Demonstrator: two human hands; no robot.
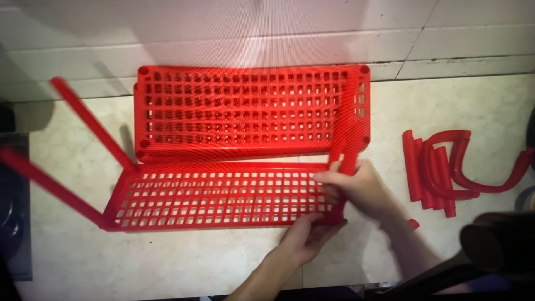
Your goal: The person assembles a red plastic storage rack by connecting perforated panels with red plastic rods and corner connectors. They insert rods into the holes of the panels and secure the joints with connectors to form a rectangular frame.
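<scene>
A red plastic lattice shelf [217, 198] lies flat on the pale floor, with two red tube legs [89, 125] standing out of its left corners. My left hand [309, 234] grips the shelf's near right corner. My right hand [356, 187] is closed on a red tube leg [348, 153] at the shelf's right end. Behind it lies a stack of more red lattice shelves [245, 106], against the wall.
A pile of straight and curved red tubes [440, 167] lies on the floor to the right. A dark object [493, 239] sits at the lower right and dark shapes [14, 212] at the left edge. A tiled wall [278, 33] runs along the back.
</scene>
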